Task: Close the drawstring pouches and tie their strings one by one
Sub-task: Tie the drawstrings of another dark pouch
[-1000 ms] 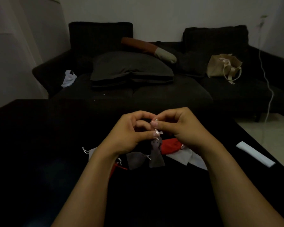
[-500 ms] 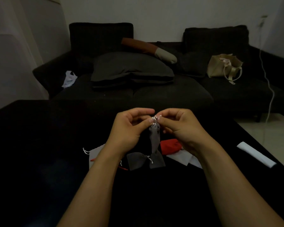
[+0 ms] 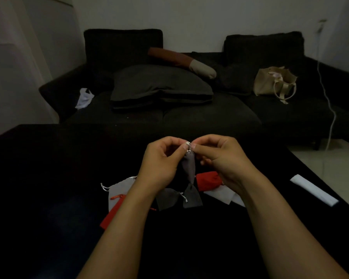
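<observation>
Since 1 s ago both hands rose off the black table; left hand and right hand now pinch the white drawstring at 12 o'clock, grey pouch dangling below. Best pull the ends evenly, keeping the neck cinched. Red pouch at 3 o'clock and two dark tied pouches at 6 crowd the set-down spot.

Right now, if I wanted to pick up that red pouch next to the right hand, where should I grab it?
Probably pinch the red pouch at its left end, coming from above. It lies flat on the dark table, and that end is free, while the right hand covers its other end, so which end has the string cannot be told.
</observation>
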`<state>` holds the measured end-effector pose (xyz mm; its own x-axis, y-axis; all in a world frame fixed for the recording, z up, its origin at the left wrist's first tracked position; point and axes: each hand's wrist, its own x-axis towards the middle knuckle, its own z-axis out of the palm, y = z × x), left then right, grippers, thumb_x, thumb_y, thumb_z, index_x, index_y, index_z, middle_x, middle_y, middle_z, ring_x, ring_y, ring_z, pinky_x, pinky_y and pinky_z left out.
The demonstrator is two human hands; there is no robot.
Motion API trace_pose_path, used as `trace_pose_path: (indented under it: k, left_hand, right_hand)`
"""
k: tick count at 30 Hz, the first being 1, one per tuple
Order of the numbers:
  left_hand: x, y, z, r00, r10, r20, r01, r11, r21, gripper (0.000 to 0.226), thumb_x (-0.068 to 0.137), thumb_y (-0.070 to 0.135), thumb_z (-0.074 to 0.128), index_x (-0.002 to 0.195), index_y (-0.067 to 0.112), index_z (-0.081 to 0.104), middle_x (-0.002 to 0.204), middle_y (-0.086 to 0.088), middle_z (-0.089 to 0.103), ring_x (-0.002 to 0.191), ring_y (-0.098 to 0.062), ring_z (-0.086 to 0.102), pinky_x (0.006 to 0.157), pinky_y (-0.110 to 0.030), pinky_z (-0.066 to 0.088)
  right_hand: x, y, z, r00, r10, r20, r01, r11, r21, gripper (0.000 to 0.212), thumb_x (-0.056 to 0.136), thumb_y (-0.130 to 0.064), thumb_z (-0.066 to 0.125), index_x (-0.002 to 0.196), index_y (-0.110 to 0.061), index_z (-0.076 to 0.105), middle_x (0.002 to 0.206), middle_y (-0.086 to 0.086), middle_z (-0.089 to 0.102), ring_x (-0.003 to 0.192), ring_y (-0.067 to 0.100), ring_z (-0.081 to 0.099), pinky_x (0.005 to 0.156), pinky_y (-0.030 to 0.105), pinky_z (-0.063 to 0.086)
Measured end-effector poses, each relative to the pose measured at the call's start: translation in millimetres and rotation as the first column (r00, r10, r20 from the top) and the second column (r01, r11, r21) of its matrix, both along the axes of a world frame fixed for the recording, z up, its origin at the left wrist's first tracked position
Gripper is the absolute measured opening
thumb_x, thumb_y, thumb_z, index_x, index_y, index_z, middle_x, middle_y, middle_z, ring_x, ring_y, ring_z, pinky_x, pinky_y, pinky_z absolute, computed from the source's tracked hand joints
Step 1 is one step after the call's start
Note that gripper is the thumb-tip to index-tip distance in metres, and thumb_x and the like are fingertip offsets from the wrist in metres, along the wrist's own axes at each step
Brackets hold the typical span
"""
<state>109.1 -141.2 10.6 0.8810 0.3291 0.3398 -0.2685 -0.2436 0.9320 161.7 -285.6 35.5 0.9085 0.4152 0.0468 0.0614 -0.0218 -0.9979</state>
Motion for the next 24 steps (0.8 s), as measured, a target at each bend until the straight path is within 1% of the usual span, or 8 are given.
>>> trace_pose_path:
  k: [4,6,8,9,12,17,20,24]
  left_hand:
    - [-0.6,-3.3,1.7,0.998,0.024,0.05,-0.022,0.998,-0.051,0.012,0.088,0.005,0.069,0.087,0.016,0.073,0.079,0.002,0.075,0.077,-0.005,0.071,0.068,-0.015,0.052]
    - [-0.6,-3.9,2.6,0.996,0.057,0.074,-0.052,0.996,-0.075,0.01,0.087,0.005,0.071,0.087,0.015,0.073,0.08,0.0,0.076,0.077,-0.007,0.072,0.068,-0.016,0.053]
    - [-0.4,-3.8,3.0,0.99,0.105,0.091,-0.099,0.992,-0.073,0.009,0.087,0.006,0.071,0.088,0.014,0.074,0.081,-0.001,0.076,0.077,-0.008,0.073,0.067,-0.016,0.053]
    - [-0.7,-3.6,2.9,0.988,0.124,0.095,-0.119,0.991,-0.057,0.009,0.087,0.006,0.071,0.089,0.014,0.074,0.082,-0.001,0.076,0.078,-0.008,0.073,0.067,-0.016,0.053]
    - [-0.7,-2.7,1.3,0.984,0.156,0.088,-0.155,0.988,-0.021,0.008,0.087,0.008,0.071,0.091,0.015,0.076,0.084,0.001,0.076,0.081,-0.007,0.073,0.068,-0.015,0.053]
    - [-0.4,-1.1,1.6,0.992,0.118,0.044,-0.116,0.992,-0.039,0.01,0.087,0.011,0.072,0.09,0.019,0.077,0.085,0.001,0.077,0.085,-0.009,0.073,0.073,-0.021,0.056]
    - [-1.8,0.4,2.6,0.995,0.096,0.017,-0.094,0.993,-0.065,0.01,0.087,0.009,0.071,0.089,0.018,0.077,0.084,0.0,0.077,0.085,-0.01,0.074,0.073,-0.02,0.055]
    - [-4.0,2.7,3.3,0.995,0.094,-0.017,-0.095,0.993,-0.068,0.009,0.088,0.01,0.071,0.091,0.015,0.077,0.084,0.0,0.078,0.084,-0.01,0.074,0.074,-0.022,0.057]
  right_hand:
    - [-1.0,0.0,-0.1,0.998,-0.045,0.034,0.043,0.998,0.051,0.01,0.082,-0.005,0.074,0.091,-0.005,0.075,0.078,0.005,0.076,0.069,0.008,0.07,0.06,0.016,0.054]
    - [-2.0,0.8,0.5,0.998,-0.027,0.059,0.024,0.999,0.037,0.009,0.085,-0.006,0.071,0.093,-0.004,0.076,0.081,0.007,0.076,0.071,0.01,0.071,0.061,0.017,0.054]
    - [-3.7,1.8,1.4,0.998,0.01,0.06,-0.013,0.999,0.05,0.011,0.088,-0.008,0.069,0.094,-0.002,0.076,0.076,0.006,0.075,0.068,0.009,0.07,0.061,0.017,0.053]
    - [-4.6,2.4,2.0,0.998,0.03,0.052,-0.033,0.998,0.058,0.012,0.088,-0.009,0.069,0.094,-0.002,0.076,0.075,0.005,0.075,0.069,0.009,0.07,0.063,0.018,0.054]
    - [-5.1,2.6,0.9,0.997,0.056,0.058,-0.059,0.997,0.043,0.014,0.083,-0.011,0.074,0.096,-0.006,0.077,0.088,0.008,0.077,0.086,0.016,0.074,0.077,0.026,0.058]
    - [-5.3,1.4,1.7,0.995,0.048,0.086,-0.049,0.999,0.006,0.011,0.083,-0.003,0.073,0.093,-0.005,0.077,0.086,0.009,0.077,0.076,0.007,0.071,0.064,0.014,0.052]
    - [-4.5,1.0,0.9,0.994,0.036,0.099,-0.035,0.999,-0.01,0.01,0.085,-0.002,0.07,0.093,-0.004,0.077,0.087,0.01,0.076,0.074,0.007,0.069,0.064,0.014,0.053]
    - [-6.3,2.3,0.1,0.998,0.04,0.049,-0.04,0.999,0.016,0.01,0.087,-0.003,0.069,0.093,-0.007,0.077,0.085,0.005,0.077,0.075,0.006,0.071,0.063,0.013,0.051]
